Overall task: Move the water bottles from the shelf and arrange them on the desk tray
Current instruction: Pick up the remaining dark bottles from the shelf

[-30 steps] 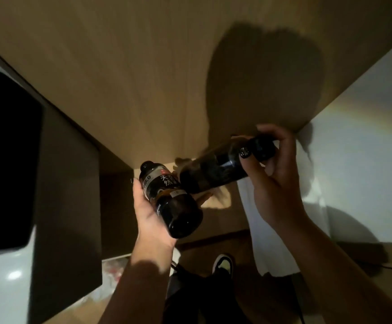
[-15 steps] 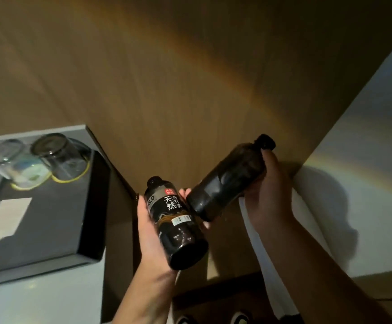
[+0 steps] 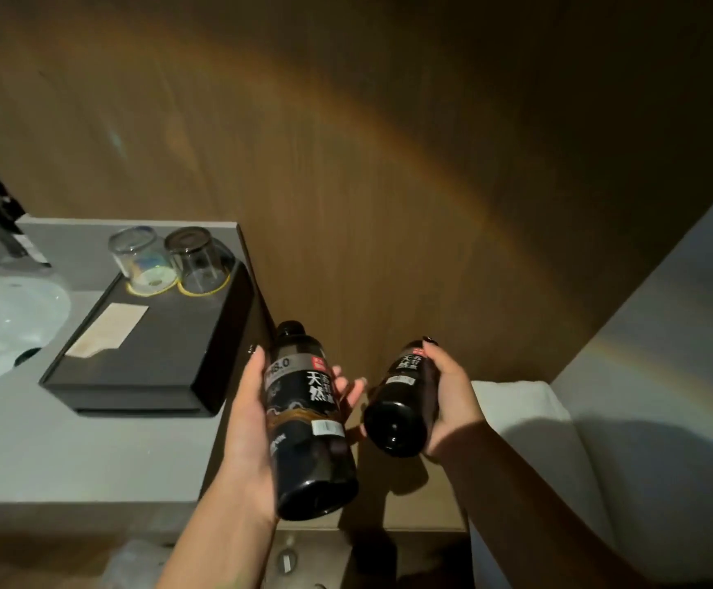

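Item one: dark plastic water bottle with a grey-and-black printed label (image 3: 303,414), black cap pointing up and away, base toward the camera, held in the air over the right edge of the grey countertop (image 3: 70,452); the left hand (image 3: 248,427) cups it from the left side, thumb up along the label, fingertips wrapped round behind. Item two: second dark plastic water bottle (image 3: 403,406), same label, tilted with its round base facing the camera, held just beside the first and apart from it; the right hand (image 3: 452,401) grips it from the right, fingers curled over the neck end, nails dark. Item three: black rectangular tray (image 3: 201,367) on the countertop, left of both bottles, neither bottle touching it. On the tray's far end: two clear drinking glasses, upturned, side by side (image 3: 172,261); nearer, a pale card (image 3: 108,329). Surroundings: white basin (image 3: 2,329) at far left; brown wood-grain wall panel (image 3: 388,163) behind; white folded towel (image 3: 520,414) at right.
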Demonstrator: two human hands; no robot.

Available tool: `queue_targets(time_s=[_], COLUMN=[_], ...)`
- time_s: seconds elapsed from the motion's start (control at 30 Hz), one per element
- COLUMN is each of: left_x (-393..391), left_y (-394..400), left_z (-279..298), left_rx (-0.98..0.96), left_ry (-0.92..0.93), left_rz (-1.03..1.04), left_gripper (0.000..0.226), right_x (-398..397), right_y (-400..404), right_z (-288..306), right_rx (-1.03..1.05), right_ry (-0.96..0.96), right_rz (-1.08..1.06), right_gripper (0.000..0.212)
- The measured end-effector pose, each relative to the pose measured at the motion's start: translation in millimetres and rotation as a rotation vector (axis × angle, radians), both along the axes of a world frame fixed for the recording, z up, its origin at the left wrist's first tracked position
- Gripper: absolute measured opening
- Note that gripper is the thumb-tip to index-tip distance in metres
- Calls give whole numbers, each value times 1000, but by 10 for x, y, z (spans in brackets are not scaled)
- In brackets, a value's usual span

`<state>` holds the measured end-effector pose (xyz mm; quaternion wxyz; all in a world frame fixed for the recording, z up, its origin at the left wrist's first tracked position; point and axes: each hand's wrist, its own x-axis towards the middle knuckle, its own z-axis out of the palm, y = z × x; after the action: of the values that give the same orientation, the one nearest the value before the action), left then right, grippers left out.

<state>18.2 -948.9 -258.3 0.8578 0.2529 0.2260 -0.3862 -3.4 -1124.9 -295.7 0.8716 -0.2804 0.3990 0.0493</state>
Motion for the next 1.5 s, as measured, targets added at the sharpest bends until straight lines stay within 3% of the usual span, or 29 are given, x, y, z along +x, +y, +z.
queue_targets(time_s=[0.07,0.23,0.37,0.53,0.77,0.9,1.23,1.5], left_x=[-139,-528,-800,-948,-1007,-980,-558,-372], left_y=[17,69,86,118,526,964,2617,4069], left_z=[-26,-113,-112,-21,17,30,-115,-335], left_rx=[-30,3,78,186,302,319,356,500], left_ry=[32,100,53,-25,-126,-114,-204,-228], left_rz=[67,96,20,-26,-7,37,154,221], left_gripper=[73,72,64,52,53,61,42,39], right_x=[-223,-691,-869,-1048,-1075,-908,-505,-248], right_y=[-29,-122,-104,60,518,979,2700,4155], right_z=[-14,29,105,174,279,254,102,13], right_rx=[58,94,13,17,38,0,-155,-104], right_ry=[-30,-78,-100,-145,-147,-146,-92,-103], right_rz=[-2,100,202,276,383,466,588,676], right_gripper=[48,57,69,60,54,60,60,69])
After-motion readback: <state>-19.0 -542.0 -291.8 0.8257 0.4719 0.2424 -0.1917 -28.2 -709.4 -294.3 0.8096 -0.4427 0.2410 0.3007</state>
